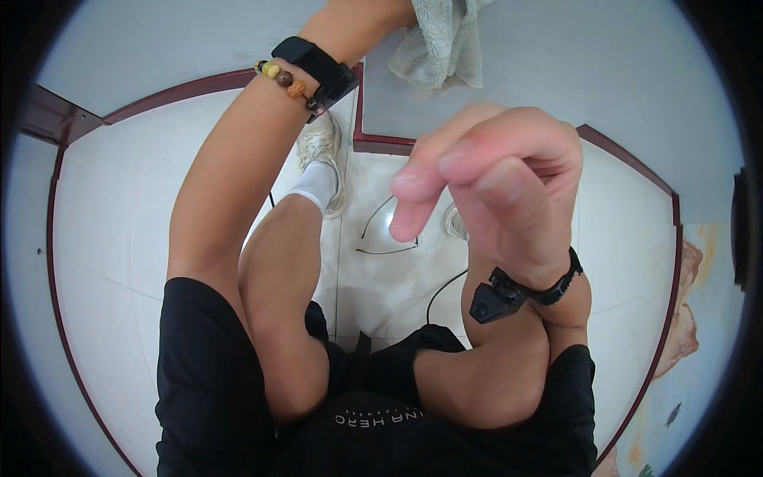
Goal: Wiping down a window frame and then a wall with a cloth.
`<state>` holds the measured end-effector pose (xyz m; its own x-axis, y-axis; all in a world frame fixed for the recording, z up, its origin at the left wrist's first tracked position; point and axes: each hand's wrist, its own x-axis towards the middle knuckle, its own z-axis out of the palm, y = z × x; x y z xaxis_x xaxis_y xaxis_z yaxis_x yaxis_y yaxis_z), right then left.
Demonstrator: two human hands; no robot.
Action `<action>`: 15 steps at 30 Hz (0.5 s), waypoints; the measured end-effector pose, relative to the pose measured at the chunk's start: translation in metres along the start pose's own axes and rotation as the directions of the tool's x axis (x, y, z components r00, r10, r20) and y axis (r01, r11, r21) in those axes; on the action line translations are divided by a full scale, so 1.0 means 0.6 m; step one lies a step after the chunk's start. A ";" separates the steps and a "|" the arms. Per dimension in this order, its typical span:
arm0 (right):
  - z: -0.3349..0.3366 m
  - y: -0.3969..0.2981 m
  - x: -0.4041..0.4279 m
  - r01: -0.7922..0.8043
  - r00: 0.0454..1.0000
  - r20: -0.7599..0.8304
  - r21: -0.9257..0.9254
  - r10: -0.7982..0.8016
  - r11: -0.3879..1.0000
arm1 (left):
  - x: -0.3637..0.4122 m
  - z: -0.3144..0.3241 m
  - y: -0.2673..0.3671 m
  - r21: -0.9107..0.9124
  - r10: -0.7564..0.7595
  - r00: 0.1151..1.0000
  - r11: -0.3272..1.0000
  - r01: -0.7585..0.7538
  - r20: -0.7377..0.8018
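Note:
My left forearm, with a black wrist strap and a beaded bracelet, reaches to the upper edge. My left hand (381, 18) meets a pale, damp-looking cloth (444, 50), which hangs from it against a grey wall panel (536, 65); its fingers are hidden by the cloth and the picture's edge. Raised before me is my right hand (492, 173), its fingers curled towards the thumb, nothing visible in it. A black strap with a small device (498, 301) circles the right wrist. My knees and black shorts are below.
A dark red skirting board (384, 145) edges the walls and a projecting corner. On the pale tiled floor (113, 220), between my shoes, lies a thin-framed object like eyeglasses (387, 253). A dark cable (440, 291) runs near my right leg. The right wall (709, 298) bears painted decoration.

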<state>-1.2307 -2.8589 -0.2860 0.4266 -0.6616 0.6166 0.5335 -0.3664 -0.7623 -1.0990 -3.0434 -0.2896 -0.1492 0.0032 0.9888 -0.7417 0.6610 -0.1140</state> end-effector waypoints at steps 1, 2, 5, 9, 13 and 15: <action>-0.001 -0.002 0.004 -0.005 1.000 0.013 -0.003 0.005 1.000 | 0.003 -0.004 0.002 -0.020 -0.024 1.000 0.999 0.025 0.016; -0.003 -0.003 0.006 -0.006 1.000 0.017 -0.002 0.006 1.000 | 0.005 -0.003 0.002 -0.017 -0.025 1.000 1.000 0.025 0.016; 0.001 0.001 -0.001 0.035 0.998 0.058 0.006 -0.035 0.999 | -0.004 -0.001 0.000 0.042 0.005 1.000 0.999 -0.006 0.019; -0.003 -0.001 -0.001 0.037 0.995 0.090 0.009 -0.038 0.999 | -0.005 0.011 -0.007 0.049 0.072 0.996 0.996 -0.070 -0.061; -0.002 -0.001 -0.003 0.033 0.994 0.099 0.002 -0.033 0.999 | -0.009 0.013 -0.008 -0.005 0.018 0.999 1.000 -0.018 -0.041; -0.002 0.001 -0.004 0.033 0.994 0.103 0.007 -0.034 0.999 | -0.008 0.015 -0.009 0.002 0.049 0.997 0.999 -0.049 -0.067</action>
<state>-1.2322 -2.8584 -0.2880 0.4810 -0.5783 0.6589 0.5526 -0.3835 -0.7400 -1.1001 -3.0536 -0.2949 -0.1407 0.0858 0.9863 -0.7349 0.6585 -0.1621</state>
